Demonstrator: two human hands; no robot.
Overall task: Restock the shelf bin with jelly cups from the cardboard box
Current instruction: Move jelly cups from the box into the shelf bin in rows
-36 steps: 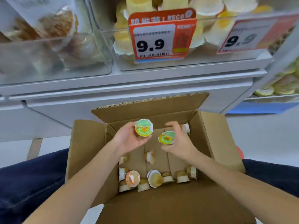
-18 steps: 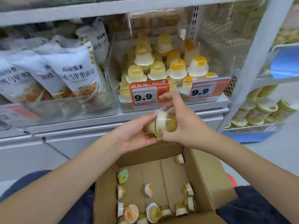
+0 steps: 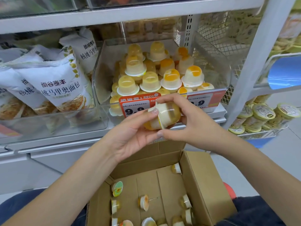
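From the head view, my two hands have come up out of the cardboard box (image 3: 195,173) since a second ago and now meet in front of the shelf bin (image 3: 162,46), just below its front wall and over the orange price tag (image 3: 138,103). Then I held one jelly cup in each hand, lids up, down over the box; now the two cups are pressed together as a pair of jelly cups (image 3: 164,115), tipped on their sides. My left hand (image 3: 132,136) has its grip under and around the nearer cup, thumb across its lid rim, and my right hand (image 3: 187,118) has its grip curled over the top of the far one, so both grips are narrow and full. The bin is heaped with upturned jelly cups, more crowded at the front edge than at the back. The box on my lap shows scattered cups along its near edge and sides, with much bare cardboard. I judge the carry is nearly done: what is left is lifting the pair over the clear front wall and setting them on the heap, where a tilted cup could roll off.
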